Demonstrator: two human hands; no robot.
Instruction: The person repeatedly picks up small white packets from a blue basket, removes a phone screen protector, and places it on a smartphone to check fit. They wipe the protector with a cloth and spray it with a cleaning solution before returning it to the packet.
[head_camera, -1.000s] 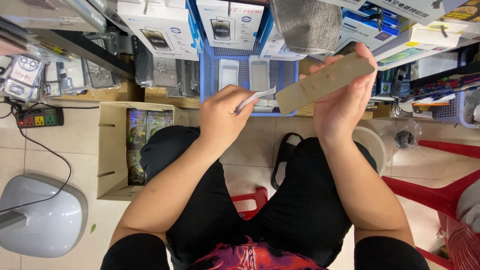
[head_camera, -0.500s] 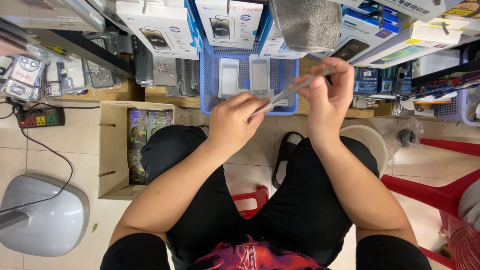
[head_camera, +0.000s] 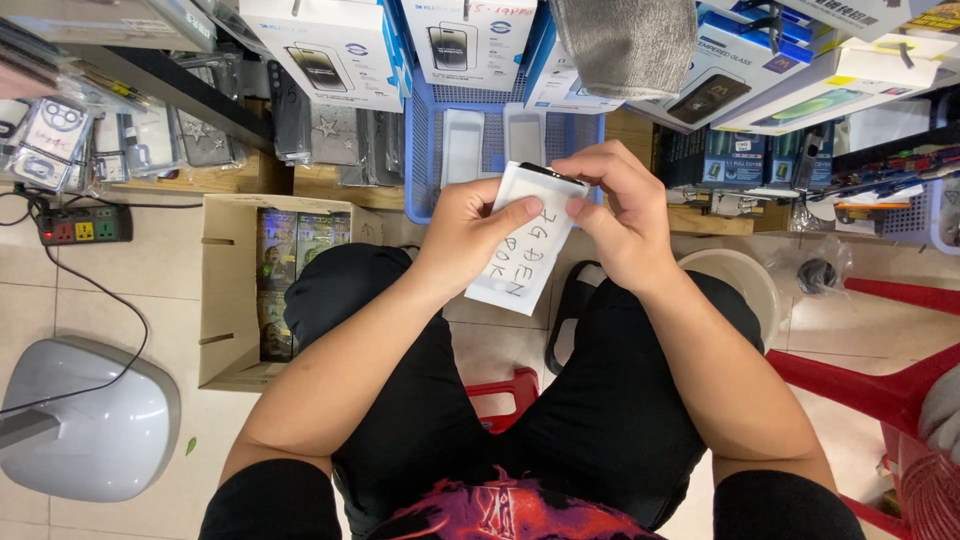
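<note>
A flat white sleeve (head_camera: 527, 243) with handwritten marks on its face is held up in front of me, tilted slightly. A dark flat piece pokes out of its top end. My left hand (head_camera: 470, 228) grips the sleeve's left edge, thumb across its face. My right hand (head_camera: 617, 212) pinches the top right corner where the dark piece shows. Both hands are above my lap, over my black shorts, as I sit on a red stool (head_camera: 503, 388).
A blue basket (head_camera: 422, 150) with white sleeves stands ahead under hanging boxed phone accessories (head_camera: 330, 50). An open cardboard box (head_camera: 228, 300) sits at left, a grey base (head_camera: 95, 420) and power strip (head_camera: 85, 224) further left. A red chair (head_camera: 860, 375) and a white bucket (head_camera: 745, 280) are at right.
The flat item was held edge-on and tilted to the right; now its white handwritten face is turned toward me, and both hands have closed in on its upper end.
</note>
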